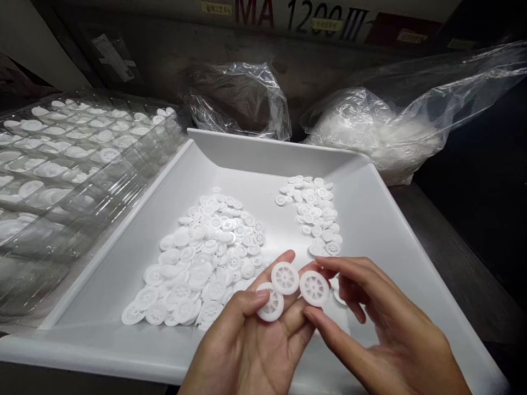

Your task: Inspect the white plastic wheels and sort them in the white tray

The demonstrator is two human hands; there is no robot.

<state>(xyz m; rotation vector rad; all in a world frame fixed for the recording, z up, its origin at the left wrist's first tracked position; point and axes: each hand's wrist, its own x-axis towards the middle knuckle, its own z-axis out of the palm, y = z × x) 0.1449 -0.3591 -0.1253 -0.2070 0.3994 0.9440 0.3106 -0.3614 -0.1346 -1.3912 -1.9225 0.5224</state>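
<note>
Palm up over the front of a white tray [90, 274], my left hand [263, 334] holds two white plastic spoked wheels, one [285, 278] lying on the fingers and another [270, 303] under the thumb. My right hand [382, 323] pinches a third spoked wheel [314, 288] by its edge between thumb and index finger, close beside the left fingers. Beyond my hands lie a large pile of similar wheels [193, 263] on the left of the tray and a smaller pile [315, 208] on the right. Part of the tray floor is hidden by my hands.
To the left stand clear plastic compartment trays [123, 159] holding more white pieces. Behind the white tray are a crumpled clear bag [272, 104] and a filled clear bag [370, 126]. A machine panel with lettering [255, 13] runs along the back.
</note>
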